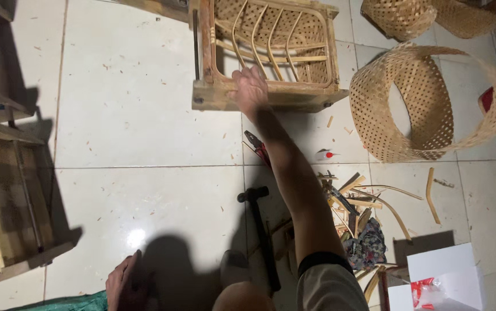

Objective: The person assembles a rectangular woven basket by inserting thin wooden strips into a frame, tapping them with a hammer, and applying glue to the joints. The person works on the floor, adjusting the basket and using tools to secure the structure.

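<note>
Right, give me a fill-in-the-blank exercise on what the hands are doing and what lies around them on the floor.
1. The right hand rests on the edge of a wooden ____ that holds curved bamboo strips.
2. The left hand is low in the picture, close to a ____ cloth.
3. A black-handled ____ lies on the tiled floor just left of the outstretched forearm.
4. The woven bamboo ring stands to the ____ of the frame.

Missing words: frame; green; hammer; right

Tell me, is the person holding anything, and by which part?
The right hand rests on the lower edge of the wooden frame; whether it grips is unclear. The left hand holds nothing visible.
</note>
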